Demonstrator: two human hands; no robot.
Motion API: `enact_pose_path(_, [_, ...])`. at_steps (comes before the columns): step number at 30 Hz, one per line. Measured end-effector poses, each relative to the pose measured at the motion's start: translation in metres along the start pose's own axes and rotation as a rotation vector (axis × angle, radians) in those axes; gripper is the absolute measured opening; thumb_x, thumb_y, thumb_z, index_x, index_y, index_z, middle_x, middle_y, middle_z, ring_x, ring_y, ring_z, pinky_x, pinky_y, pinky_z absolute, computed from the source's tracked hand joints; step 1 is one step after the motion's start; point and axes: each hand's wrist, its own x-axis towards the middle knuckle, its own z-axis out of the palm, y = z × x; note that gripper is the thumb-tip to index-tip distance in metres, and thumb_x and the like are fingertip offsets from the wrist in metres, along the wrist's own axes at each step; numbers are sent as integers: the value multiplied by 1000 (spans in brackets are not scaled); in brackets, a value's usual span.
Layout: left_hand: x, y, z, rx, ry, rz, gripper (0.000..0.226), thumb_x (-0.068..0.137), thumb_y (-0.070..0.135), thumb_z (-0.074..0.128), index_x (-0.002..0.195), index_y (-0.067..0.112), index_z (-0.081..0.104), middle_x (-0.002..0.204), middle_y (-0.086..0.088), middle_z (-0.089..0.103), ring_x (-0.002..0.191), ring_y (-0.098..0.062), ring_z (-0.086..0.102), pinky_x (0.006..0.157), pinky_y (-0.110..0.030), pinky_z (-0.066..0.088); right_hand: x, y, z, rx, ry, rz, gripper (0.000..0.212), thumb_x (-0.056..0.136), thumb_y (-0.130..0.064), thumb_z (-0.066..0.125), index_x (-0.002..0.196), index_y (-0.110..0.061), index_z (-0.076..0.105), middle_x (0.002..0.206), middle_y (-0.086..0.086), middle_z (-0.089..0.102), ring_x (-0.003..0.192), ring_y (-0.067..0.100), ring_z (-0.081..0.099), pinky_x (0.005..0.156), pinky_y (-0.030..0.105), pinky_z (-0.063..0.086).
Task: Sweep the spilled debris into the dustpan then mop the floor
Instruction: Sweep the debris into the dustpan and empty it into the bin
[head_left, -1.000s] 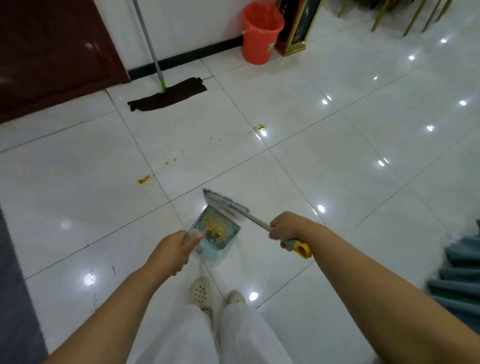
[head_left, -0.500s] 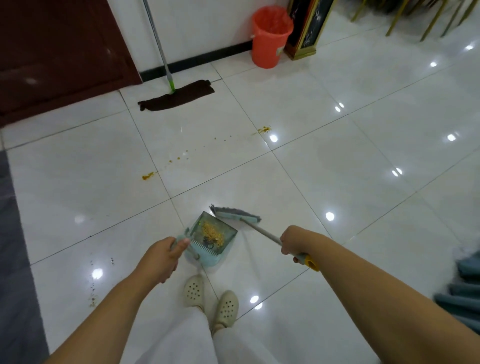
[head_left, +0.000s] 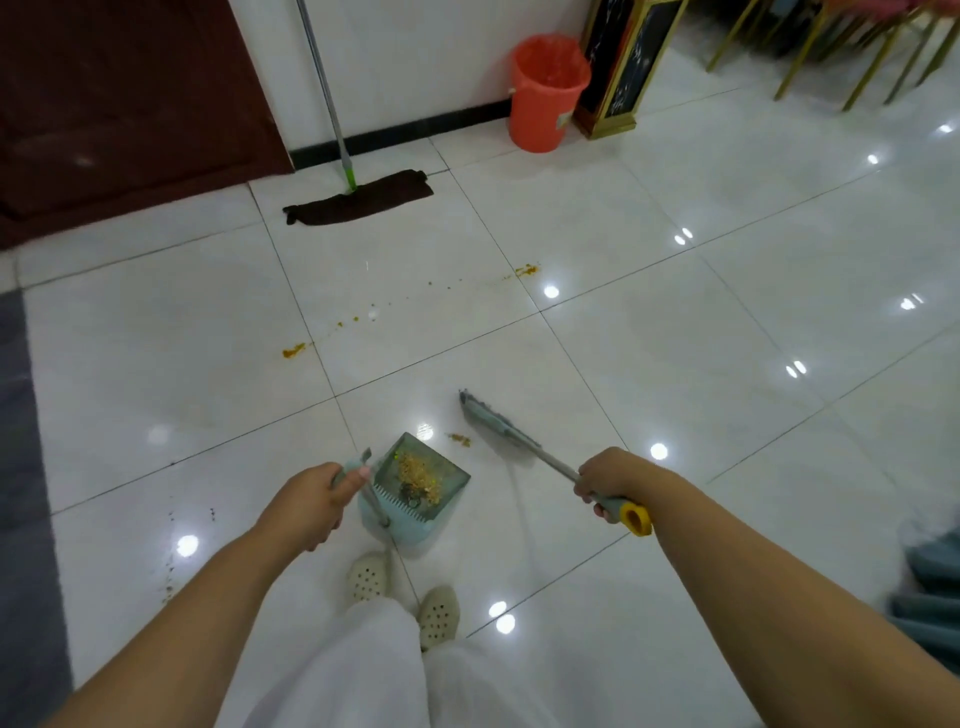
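While the head view a second ago has the broom head pressed against the dustpan's mouth, now the broom (head_left: 498, 423) is drawn back and swung out to the right, its bristle head apart from the dustpan (head_left: 418, 486) with bare tile between them. The pan has also turned, its open lip now pointing up and to the right. A small clump of crumbs (head_left: 460, 439) lies just beyond that lip, between pan and bristles, so I judge one more short stroke is wanted here before moving on.

The left hand (head_left: 311, 501) is clenched round the dustpan's upright handle, thumb on top, fingers wrapped beneath; the pan sits just right of those fingers, resting on the floor, with a heap of yellow debris in its tray. The right hand (head_left: 610, 480) grips the broom's grey shaft, fingers curled fully round it, the yellow end cap (head_left: 636, 519) sticking out just behind the knuckles and the bristle head well ahead of them, up and to the left.

Further out from both hands, more spill remains: an orange smear (head_left: 293, 351) beyond the left hand, scattered specks trailing to a second patch (head_left: 527, 270) further off. The mop (head_left: 358, 200) leans untouched at the wall, well beyond reach, near the orange bucket (head_left: 545, 93). Sweeping looks roughly half done; mopping not yet begun.
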Motion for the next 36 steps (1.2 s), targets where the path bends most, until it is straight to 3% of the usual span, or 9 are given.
enact_pose_path(3, [1, -4, 1, 29, -6, -15, 50, 95, 50, 39, 88, 3, 55, 60, -5, 55, 44, -17, 46, 41, -23, 40, 6, -5, 19, 94, -71, 31, 20, 91, -7, 55, 107, 5, 55, 75, 13, 57, 50, 16, 53, 39, 19, 44])
enact_pose_path(6, [3, -8, 1, 36, -26, -19, 47, 94, 52, 39, 82, 9, 52, 60, -5, 55, 45, -16, 46, 41, -23, 40, -2, -3, 32, 106, -162, 47, 25, 92, -7, 52, 113, 6, 56, 73, 10, 56, 48, 14, 51, 38, 16, 44])
enact_pose_path(10, [4, -13, -3, 59, -30, -23, 44, 94, 52, 38, 78, 13, 49, 62, -5, 54, 48, -17, 47, 44, -25, 39, -24, 6, 19, 79, -203, 13, 32, 88, -11, 53, 118, 1, 59, 94, 11, 64, 50, 12, 52, 46, 19, 47])
enact_pose_path(17, [-3, -25, -11, 37, 8, -4, 45, 95, 50, 39, 79, 10, 50, 61, -6, 53, 46, -18, 46, 44, -24, 39, -49, -1, 28, 17, -150, -42, 38, 85, -6, 58, 123, -2, 59, 77, 10, 59, 51, 15, 53, 44, 20, 46])
enact_pose_path(21, [-12, -40, -14, -8, 6, -12, 44, 95, 50, 40, 75, 11, 48, 59, -5, 52, 45, -18, 45, 43, -23, 39, -44, -15, 30, 91, -93, -38, 34, 87, -3, 55, 122, 1, 57, 90, 15, 60, 52, 16, 51, 43, 21, 44])
enact_pose_path(29, [-29, -78, -34, 64, 0, -28, 44, 93, 55, 40, 74, 16, 48, 60, -4, 53, 46, -15, 45, 41, -22, 38, -32, -46, 80, 203, -78, 37, 16, 93, -8, 55, 104, 5, 56, 74, 12, 55, 53, 16, 49, 35, 14, 43])
enact_pose_path(33, [-32, -90, -42, 99, -26, -2, 43, 94, 54, 40, 76, 15, 49, 63, -5, 53, 48, -16, 46, 42, -22, 38, -39, -52, 119, 196, -139, 59, 12, 94, -8, 52, 100, 3, 54, 76, 11, 56, 54, 15, 49, 36, 13, 42])
enact_pose_path(36, [-34, -100, -47, 147, -26, 25, 41, 95, 52, 38, 79, 16, 50, 65, -3, 53, 51, -15, 46, 47, -24, 39, -50, -50, 127, 141, -153, 12, 20, 91, -11, 54, 106, 1, 59, 91, 13, 62, 55, 15, 52, 44, 19, 46])
